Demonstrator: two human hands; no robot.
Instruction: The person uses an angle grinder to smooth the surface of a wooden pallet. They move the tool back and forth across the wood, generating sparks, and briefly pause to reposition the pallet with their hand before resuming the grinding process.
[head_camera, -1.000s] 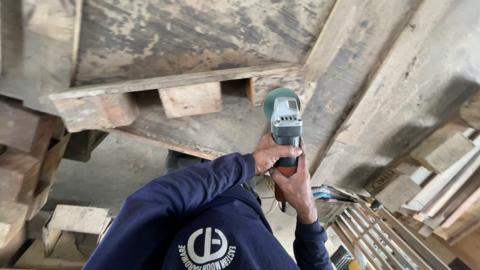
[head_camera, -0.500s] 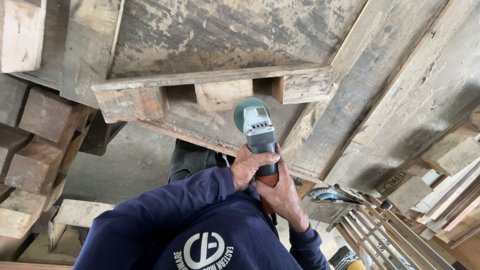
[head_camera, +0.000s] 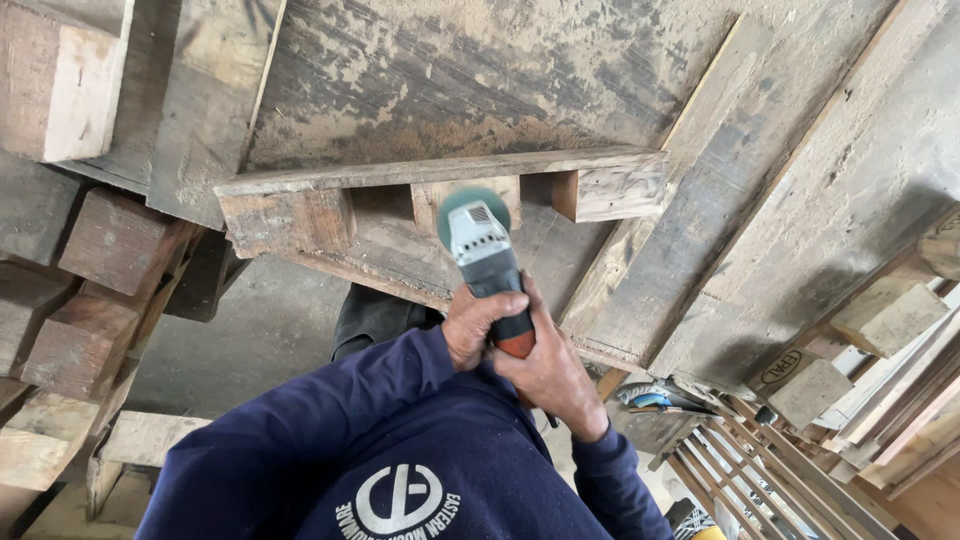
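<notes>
While both hands close around the handle of an angle grinder (head_camera: 483, 262), the tool points up at a wooden pallet (head_camera: 440, 205) tipped on its edge. Left hand (head_camera: 482, 322) wraps the dark handle from the near side, its grip shut tight on it; right hand (head_camera: 548, 372) clasps the orange rear end just below, likewise closed. At the pallet's middle block sits the green spinning disc, touching or just short of it. Left of the pallet lie stacked timber blocks (head_camera: 90, 300); right of it lean long planks (head_camera: 790, 200).
</notes>
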